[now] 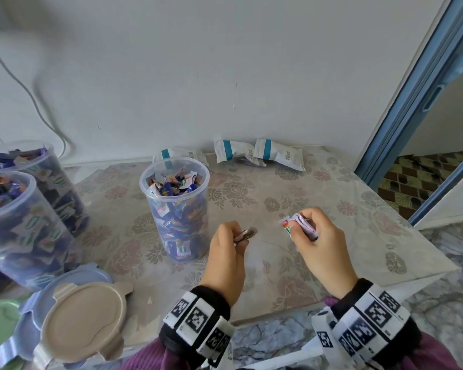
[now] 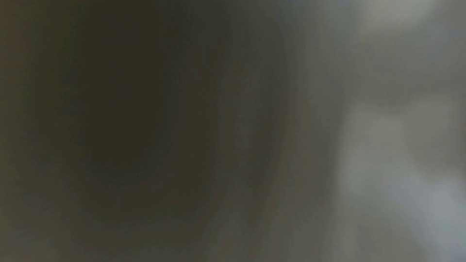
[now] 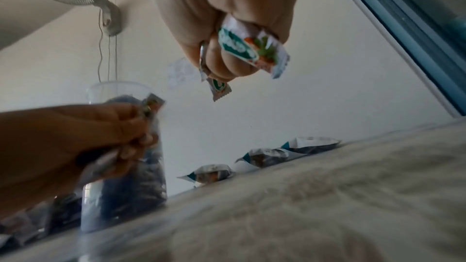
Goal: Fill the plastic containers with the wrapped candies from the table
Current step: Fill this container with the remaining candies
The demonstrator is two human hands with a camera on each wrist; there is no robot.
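Covering most of the head view, tabletop [image 1: 292,193] with floral cloth carries everything. Two full plastic containers [image 1: 19,231] stand at far left, packed with wrapped candies; a third container [image 1: 174,209] stands upright mid-table, uncapped, candies nearly up to its rim. Lids [image 1: 84,316] lie stacked at near left edge (beige one on top, bluish under it). Three white-and-teal bags [image 1: 259,154] lie along the wall at the back, one right behind the middle container. Left hand [image 1: 226,252] hovers just right of that container, fingers curled round a few candies [image 1: 245,234], wrapper end poking out. Right hand [image 1: 317,241] is held further right, apart from the left, fist closed on its own bunch of candies [image 3: 248,49], green-and-white wrappers sticking out between fingers. Left wrist view is dark blur, nothing readable.
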